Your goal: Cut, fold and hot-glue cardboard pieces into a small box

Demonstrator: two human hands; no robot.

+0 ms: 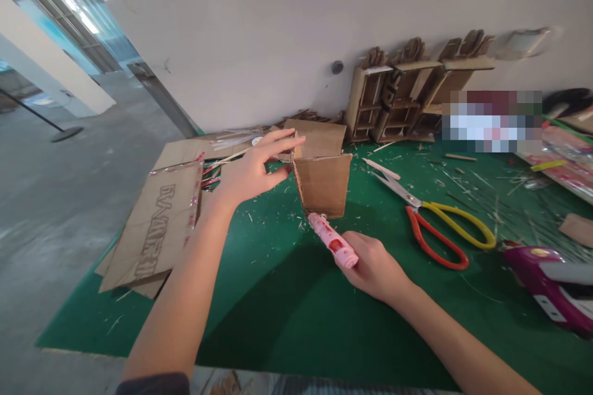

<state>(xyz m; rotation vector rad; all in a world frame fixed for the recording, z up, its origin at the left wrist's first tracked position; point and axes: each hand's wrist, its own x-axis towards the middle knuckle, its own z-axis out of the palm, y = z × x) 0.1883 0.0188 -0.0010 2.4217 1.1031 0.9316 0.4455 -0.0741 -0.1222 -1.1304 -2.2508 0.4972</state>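
My left hand steadies a small folded cardboard piece standing on the green tabletop, its fingers at the upper left edge and the thumb lower on the same side. A second brown panel of the piece rises behind the front one. In my right hand is a pink glue gun with a red pattern, its front end at the lower left corner of the cardboard. The hand hides its handle. Right of it lie open scissors with one red and one yellow handle.
Flat cardboard sheets lie stacked at the left edge of the green table. Several cardboard constructions lean against the white board behind. A purple tool lies at right. Thin strands and scraps litter the surface.
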